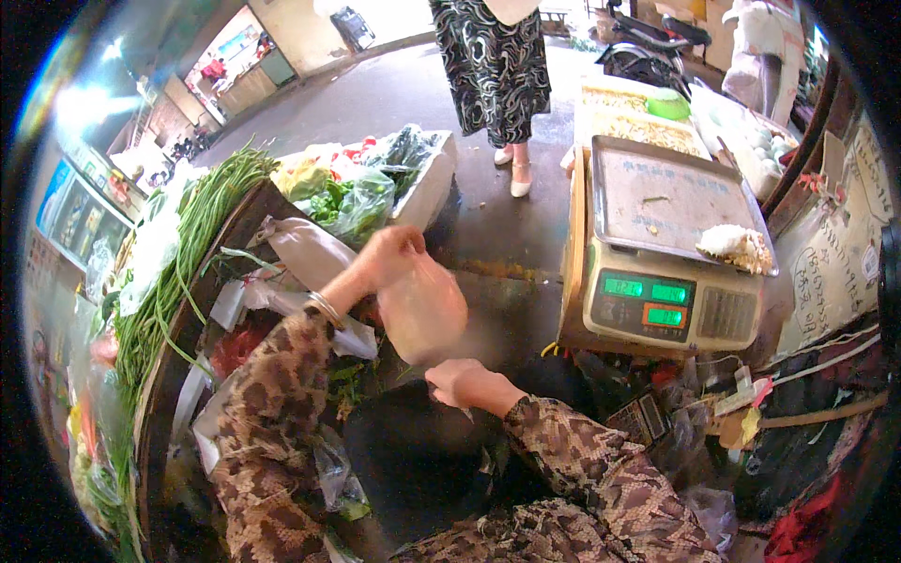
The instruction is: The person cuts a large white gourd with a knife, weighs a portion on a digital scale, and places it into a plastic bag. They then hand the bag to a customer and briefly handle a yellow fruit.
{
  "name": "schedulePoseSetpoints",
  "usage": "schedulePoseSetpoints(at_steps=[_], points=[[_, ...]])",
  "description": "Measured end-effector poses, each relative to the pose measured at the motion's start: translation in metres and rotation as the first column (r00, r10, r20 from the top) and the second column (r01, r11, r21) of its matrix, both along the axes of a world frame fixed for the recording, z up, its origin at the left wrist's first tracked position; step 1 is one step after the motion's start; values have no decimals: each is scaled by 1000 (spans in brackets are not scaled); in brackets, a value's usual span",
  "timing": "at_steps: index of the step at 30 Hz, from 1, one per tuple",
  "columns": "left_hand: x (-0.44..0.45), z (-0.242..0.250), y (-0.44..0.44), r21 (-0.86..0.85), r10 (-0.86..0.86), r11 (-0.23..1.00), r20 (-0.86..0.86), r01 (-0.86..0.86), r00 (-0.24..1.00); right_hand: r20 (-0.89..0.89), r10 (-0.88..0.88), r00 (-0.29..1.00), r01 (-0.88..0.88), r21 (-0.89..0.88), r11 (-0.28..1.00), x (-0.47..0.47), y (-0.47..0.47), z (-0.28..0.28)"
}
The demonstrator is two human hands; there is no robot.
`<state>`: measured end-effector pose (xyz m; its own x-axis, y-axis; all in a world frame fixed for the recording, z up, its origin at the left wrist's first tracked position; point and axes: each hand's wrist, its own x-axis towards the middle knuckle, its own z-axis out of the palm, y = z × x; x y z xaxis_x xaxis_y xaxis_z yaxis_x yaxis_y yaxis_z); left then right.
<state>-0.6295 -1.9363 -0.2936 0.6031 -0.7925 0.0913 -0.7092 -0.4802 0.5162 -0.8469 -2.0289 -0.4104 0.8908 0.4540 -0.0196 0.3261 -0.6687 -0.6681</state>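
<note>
My left hand (pixel 395 255) is closed on the top of a pinkish, translucent plastic bag (pixel 424 310), which hangs over the gap between the stalls. A bracelet circles that wrist. Close under the bag's lower end is my right hand (pixel 464 383), fingers curled and slightly blurred; whether it grips the bag cannot be made out. What the bag contains is also unclear. Below both hands lies a dark surface (pixel 422 457), mostly in shadow.
At right stands a digital scale (pixel 637 302) with scraps on its metal pan (pixel 669 190). Long beans (pixel 225 183) line the left stall's wooden edge (pixel 165 352). A foam box (pixel 429 183) holds bagged vegetables. Ahead stands a person in a patterned skirt (pixel 496 77); a motorbike (pixel 647 56) is behind.
</note>
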Motion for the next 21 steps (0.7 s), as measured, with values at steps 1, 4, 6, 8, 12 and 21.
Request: schedulePoseSetpoints(at_steps=[1,4,6,8,12,21], points=[[4,18,-4,54,28,998,31,-29,999,-43,24,999,-25,-28,999,1,0,1],[11,63,-21,30,39,999,137,-43,990,-101,20,995,-23,-25,999,5,-1,6],[13,90,-32,-42,-9,999,189,17,982,-105,9,994,-8,5,1000,5,-2,8],[15,112,-41,-19,-48,998,322,57,946,-108,14,994,-11,33,999,4,-4,10],[24,143,-63,-94,-66,990,374,109,925,-82,1,997,2,36,999,0,-9,12],[46,184,-84,-259,30,962,414,86,910,-121,-18,992,16,-12,1000,-2,-14,14]])
